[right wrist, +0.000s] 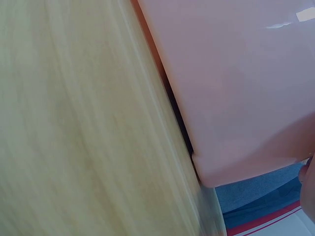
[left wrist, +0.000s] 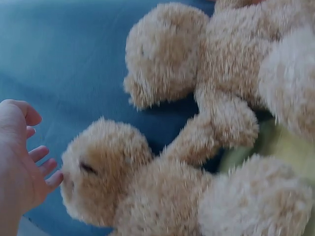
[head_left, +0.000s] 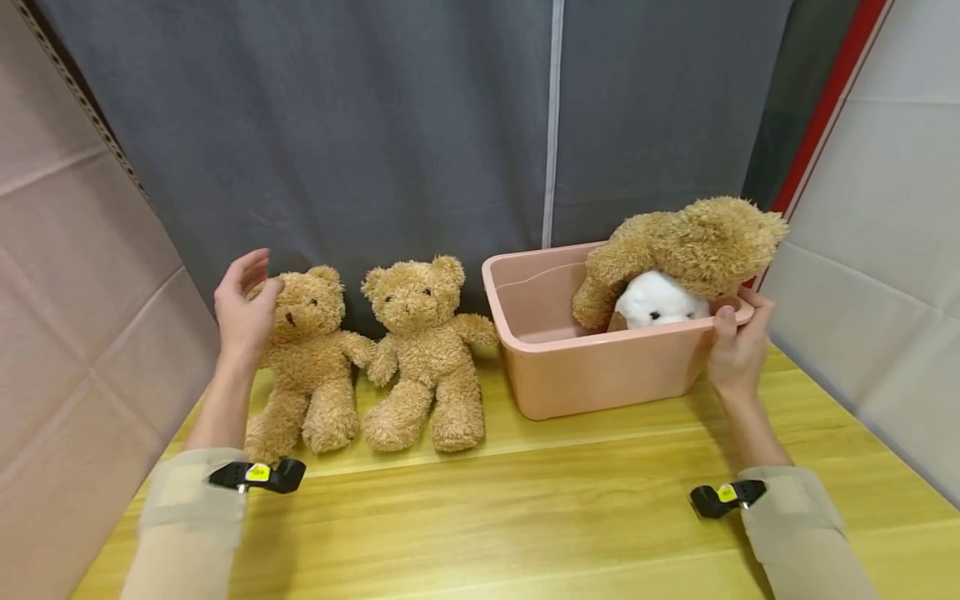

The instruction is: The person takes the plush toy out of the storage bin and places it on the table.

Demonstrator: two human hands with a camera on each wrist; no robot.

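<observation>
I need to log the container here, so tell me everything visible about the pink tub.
The pink tub is a smooth, plastic-looking rectangular bin with rounded corners and a rolled rim. It stands upright on the wooden table, right of two seated teddy bears. A large tan teddy bear drapes over its far right rim, above a white plush toy inside. The right hand grips its right rim, thumb on the edge.

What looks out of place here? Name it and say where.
The big brown bear in the pink tub lies tipped over the white plush, hanging past the rim by the right hand. The two bears beside the left hand sit upright.
</observation>
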